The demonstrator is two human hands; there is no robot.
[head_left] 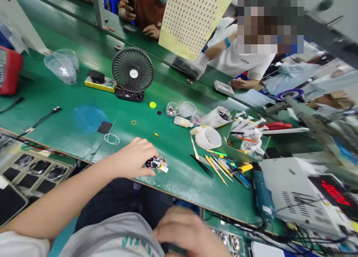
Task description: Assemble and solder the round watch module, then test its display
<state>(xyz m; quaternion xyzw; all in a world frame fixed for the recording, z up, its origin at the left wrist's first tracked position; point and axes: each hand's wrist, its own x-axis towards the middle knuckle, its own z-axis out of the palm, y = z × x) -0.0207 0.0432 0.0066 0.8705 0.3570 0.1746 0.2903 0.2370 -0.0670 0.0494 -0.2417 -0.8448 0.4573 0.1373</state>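
Note:
At the table's near edge my left hand (138, 158) has its thumb and fingers closed on a small shiny round metal part (159, 164) with a dark side and a white tag. My fingers hide some of this part. My right hand (192, 231) is low in front of my shirt, smeared by motion, and its fingers cannot be made out clearly. Beyond the left hand lie a coil of thin white wire (112, 138), a dark square pad (105, 127) and a small yellow piece (156, 135).
A black fan (132, 70) stands farther back. Right of centre are tweezers (203, 167), several thin tools, a white cup (208, 137) and a bin of white syringes (248, 134). A grey box with a red display (335, 192) sits at right. Two people sit across the table.

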